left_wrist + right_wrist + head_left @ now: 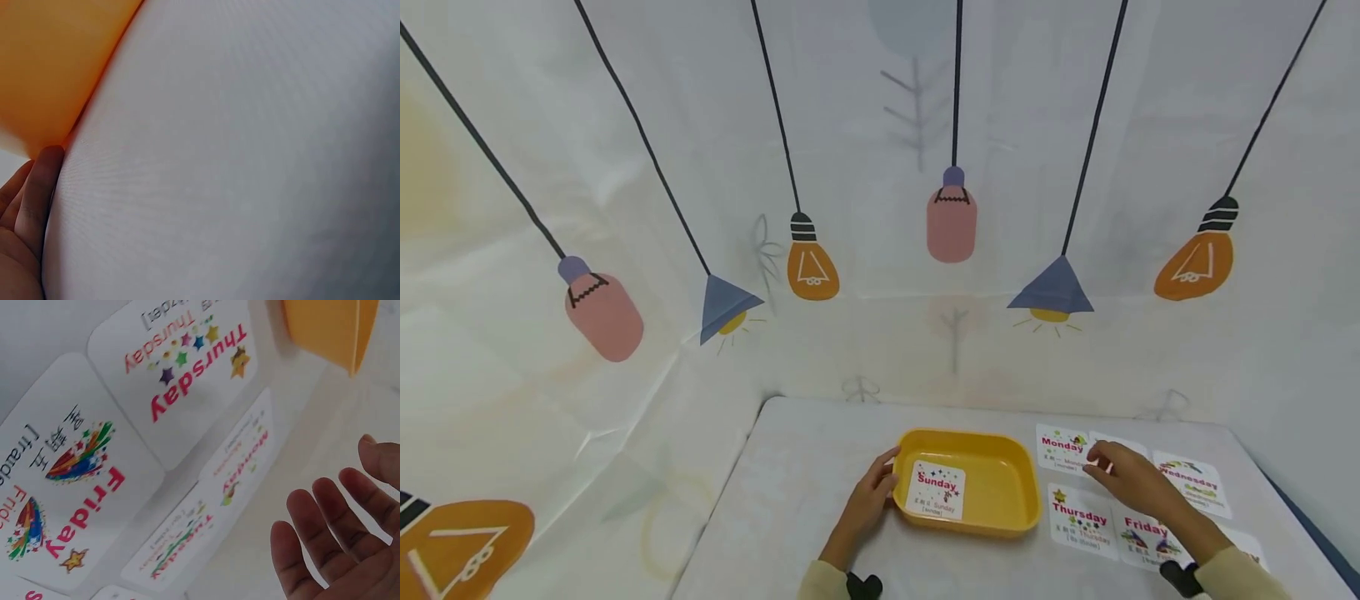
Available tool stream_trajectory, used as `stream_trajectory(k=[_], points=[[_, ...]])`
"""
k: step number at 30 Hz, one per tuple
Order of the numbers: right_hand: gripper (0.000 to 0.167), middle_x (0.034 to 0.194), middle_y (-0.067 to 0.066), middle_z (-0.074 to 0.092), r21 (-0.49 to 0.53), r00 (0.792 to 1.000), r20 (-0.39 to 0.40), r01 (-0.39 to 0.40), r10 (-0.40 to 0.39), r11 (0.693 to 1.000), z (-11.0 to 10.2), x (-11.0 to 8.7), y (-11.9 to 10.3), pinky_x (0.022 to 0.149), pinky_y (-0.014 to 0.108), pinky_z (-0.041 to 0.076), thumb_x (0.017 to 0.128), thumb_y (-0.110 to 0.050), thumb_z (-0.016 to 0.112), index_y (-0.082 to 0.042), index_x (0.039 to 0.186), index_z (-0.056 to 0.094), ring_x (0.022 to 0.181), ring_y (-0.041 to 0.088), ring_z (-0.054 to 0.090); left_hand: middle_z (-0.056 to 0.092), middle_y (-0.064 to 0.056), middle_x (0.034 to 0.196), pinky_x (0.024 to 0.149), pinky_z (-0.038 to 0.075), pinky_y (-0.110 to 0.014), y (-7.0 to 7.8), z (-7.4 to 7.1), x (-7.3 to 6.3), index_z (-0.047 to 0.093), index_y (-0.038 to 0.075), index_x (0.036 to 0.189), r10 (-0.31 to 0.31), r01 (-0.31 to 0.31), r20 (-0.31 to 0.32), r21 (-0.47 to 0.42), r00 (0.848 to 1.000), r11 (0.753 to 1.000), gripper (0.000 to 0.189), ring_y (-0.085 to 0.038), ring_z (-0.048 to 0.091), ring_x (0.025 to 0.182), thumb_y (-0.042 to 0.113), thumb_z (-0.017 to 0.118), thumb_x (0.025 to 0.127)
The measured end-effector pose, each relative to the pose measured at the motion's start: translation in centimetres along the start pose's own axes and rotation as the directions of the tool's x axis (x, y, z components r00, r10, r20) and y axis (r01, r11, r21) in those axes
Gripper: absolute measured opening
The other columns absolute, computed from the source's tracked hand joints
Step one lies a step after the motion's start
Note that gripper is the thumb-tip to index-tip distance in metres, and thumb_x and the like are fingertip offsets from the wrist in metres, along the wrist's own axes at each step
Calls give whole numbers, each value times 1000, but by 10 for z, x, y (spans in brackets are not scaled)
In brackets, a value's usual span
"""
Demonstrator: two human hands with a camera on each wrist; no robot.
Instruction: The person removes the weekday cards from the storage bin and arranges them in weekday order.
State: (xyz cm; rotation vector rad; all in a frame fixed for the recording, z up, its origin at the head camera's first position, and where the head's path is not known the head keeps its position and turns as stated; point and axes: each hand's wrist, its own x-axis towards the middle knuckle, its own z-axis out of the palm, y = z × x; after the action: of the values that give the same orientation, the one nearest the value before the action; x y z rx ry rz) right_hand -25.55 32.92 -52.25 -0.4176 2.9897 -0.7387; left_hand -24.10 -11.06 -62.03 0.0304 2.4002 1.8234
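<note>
My left hand rests at the left side of a yellow tray, fingertips against its outer wall. In the left wrist view, fingers touch the tray's wall near the tabletop. A white "Sunday" card lies in the tray's left part. My right hand hovers above the cards, fingers loosely bent and holding nothing. It is nearest the "Monday" card and the partly covered "Tuesday" card. Beside them lie the "Wednesday", "Thursday" and "Friday" cards.
Another card, partly hidden by the right forearm, lies at the right. The white tabletop meets a white cloth wall printed with hanging lamps at the back and left. The table's right edge slopes down past the cards.
</note>
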Motion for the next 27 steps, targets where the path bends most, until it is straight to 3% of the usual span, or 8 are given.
stream_trajectory(k=[8,15,27], points=[[22,93,-3,63,76,994,30,98,-101,992,2,7,-44,66,20,53,91,-22,71,-9,107,64,82,9,56,58,-12,137,82,60,-33,-1,-1,2,49,40,145,0,0,-7,7,1000,1000,42,-21,60,107,31,50,103],[29,105,6,66,88,986,45,156,-160,984,4,25,-74,72,22,56,90,-22,73,-7,113,64,87,11,58,56,-13,139,82,59,-33,-1,1,1,48,40,145,-13,13,-6,2,1000,1000,43,-21,59,108,31,49,103],[22,98,1,65,85,952,94,282,-290,956,17,66,-124,74,21,56,90,-17,73,-11,109,65,83,9,56,58,-12,138,84,59,-35,-5,-1,2,48,40,145,1,-1,1,11,1000,1000,43,-21,60,108,32,51,103]])
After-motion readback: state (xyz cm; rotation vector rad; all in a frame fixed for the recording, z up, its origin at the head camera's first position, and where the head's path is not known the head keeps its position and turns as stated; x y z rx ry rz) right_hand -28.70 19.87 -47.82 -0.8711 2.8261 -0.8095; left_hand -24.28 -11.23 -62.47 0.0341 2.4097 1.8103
